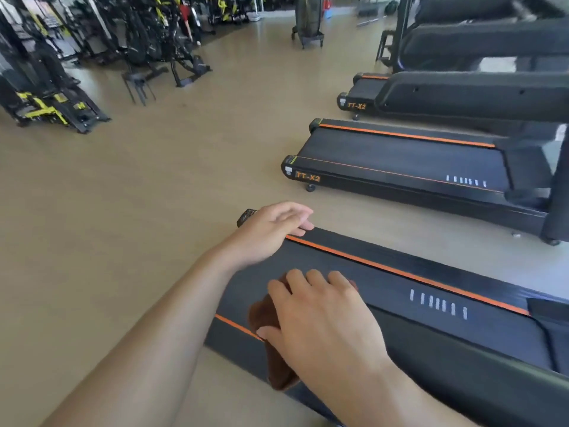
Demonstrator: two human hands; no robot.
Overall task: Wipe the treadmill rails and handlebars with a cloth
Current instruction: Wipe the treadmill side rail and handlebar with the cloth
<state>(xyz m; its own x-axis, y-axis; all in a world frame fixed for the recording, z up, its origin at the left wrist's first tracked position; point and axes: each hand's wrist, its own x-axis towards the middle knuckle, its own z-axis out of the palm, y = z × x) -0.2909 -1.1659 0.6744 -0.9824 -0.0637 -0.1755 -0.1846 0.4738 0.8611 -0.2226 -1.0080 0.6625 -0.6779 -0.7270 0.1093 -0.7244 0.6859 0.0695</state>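
Right hand [320, 318] is closest to the camera, laid flat with fingers pretty much straight, pressing a brown cloth [271, 343] down onto the near side rail [234, 326] of the treadmill [431, 318]. The cloth sits right over the thin orange stripe on that rail and droops over the outer edge toward the floor [154, 195]. Thumb is tucked along the cloth's left side.

A bit further out, the left hand [271, 229] is at the back end of the same treadmill, fingers loose and slightly bent, holding nothing; can't tell whether the fingertips actually touch the far rail [400, 266] with its orange stripe or just hang above it.

Past that, a second treadmill [400, 161] marked TT-X2 sits parallel, well apart, then a third one [363, 94] behind it. Way off to the left across the tan floor there's a cluster of black and yellow gym machines [52, 106], kinda blurry.
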